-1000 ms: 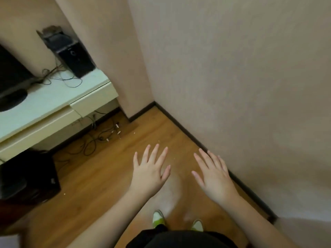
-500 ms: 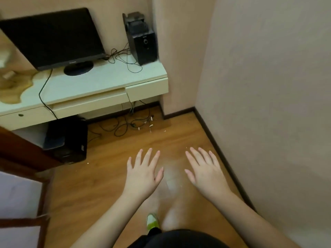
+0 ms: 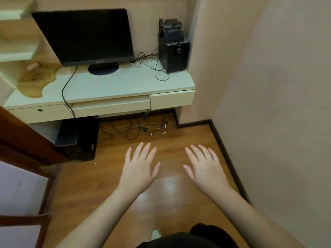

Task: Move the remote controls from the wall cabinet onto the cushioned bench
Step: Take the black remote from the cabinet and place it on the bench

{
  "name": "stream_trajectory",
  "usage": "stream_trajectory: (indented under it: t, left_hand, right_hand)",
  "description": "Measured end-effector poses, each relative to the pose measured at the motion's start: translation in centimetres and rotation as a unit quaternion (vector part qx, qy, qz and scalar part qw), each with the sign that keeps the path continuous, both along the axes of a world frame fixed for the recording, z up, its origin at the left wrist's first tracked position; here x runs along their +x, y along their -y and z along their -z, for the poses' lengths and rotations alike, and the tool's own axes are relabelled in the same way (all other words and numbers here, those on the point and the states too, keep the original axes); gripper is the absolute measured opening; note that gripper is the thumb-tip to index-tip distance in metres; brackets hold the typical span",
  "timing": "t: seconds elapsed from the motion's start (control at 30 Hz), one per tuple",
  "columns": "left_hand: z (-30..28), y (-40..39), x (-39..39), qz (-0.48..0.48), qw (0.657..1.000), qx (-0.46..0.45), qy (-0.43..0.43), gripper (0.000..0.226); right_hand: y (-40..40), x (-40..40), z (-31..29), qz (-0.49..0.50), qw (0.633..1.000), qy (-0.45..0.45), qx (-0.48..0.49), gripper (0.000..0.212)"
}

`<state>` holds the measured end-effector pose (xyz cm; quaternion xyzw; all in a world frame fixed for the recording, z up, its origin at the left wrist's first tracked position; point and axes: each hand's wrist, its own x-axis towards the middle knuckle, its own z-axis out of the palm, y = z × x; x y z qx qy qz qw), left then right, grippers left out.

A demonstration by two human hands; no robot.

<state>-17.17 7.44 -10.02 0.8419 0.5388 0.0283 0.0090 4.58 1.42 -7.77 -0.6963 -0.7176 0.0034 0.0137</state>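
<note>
Showing no remotes anywhere, both hands, left hand point(image 3: 138, 169) and right hand point(image 3: 204, 167), stay flat, empty; the monitor point(image 3: 84, 36) at 11 o'clock now shows whole.

A pale desk point(image 3: 111, 86) stands against pinkish walls point(image 3: 268, 86) on glossy wooden floor point(image 3: 170, 194).

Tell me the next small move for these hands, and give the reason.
Probably keep both hands free and turn to look for the cabinet. The left hand and right hand are open and empty above the wood floor, and no remote shows on the desk beside the monitor or speaker.
</note>
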Motion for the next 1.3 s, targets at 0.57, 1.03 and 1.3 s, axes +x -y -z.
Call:
stream_trajectory:
  t: [0.57,1.03,1.3]
  left_hand:
    - [-2.5,-13.5,11.6,-0.021,1.0,-0.006,-0.009,0.062]
    - [-3.9,-22.2,15.1,-0.025,1.0,0.002,0.005,0.058]
    - [-3.2,-29.8,13.3,-0.009,1.0,-0.014,0.01,0.058]
  right_hand:
    - [-15.5,11.2,-0.3,-0.006,0.999,-0.033,-0.001,0.061]
    - [-25.4,14.6,-0.7,-0.036,0.998,-0.05,0.002,0.055]
    - [-32.8,12.2,-1.3,-0.042,0.998,-0.044,-0.01,0.058]
